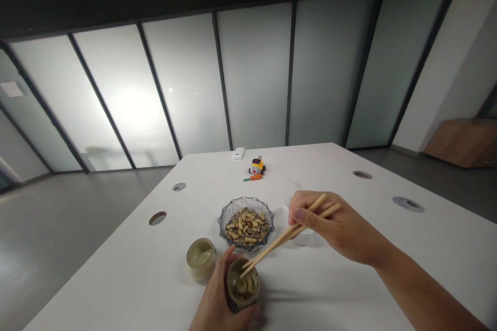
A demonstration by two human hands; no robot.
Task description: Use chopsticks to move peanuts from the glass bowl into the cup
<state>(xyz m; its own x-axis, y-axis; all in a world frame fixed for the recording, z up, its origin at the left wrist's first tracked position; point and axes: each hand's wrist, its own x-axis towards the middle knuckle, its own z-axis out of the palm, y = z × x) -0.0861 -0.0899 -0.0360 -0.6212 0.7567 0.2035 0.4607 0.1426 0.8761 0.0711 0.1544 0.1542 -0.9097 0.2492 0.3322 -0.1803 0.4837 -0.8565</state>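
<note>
Near the table's front, my left hand (pixel 221 300) is wrapped round a small ceramic cup (pixel 230 289), tilted so its mouth faces me. Several peanuts (pixel 247 286) lie inside that cup. In my right hand (pixel 320 217) is a pair of wooden chopsticks (pixel 285 237), their tips at the cup's mouth. Whether the tips touch a peanut I cannot tell. A second ceramic cup (pixel 201 261) stands upright just left of my left hand. Behind the cups sits a scalloped glass bowl (pixel 222 220) holding peanuts and striped seeds (pixel 248 225).
A clear container (pixel 303 239) is partly hidden behind my right hand. Farther back on the white table (pixel 349 289) are a toy carrot (pixel 254 177), a yellow toy vehicle (pixel 257 166) and a white box-like object (pixel 238 153). Round holes pierce the tabletop at both sides.
</note>
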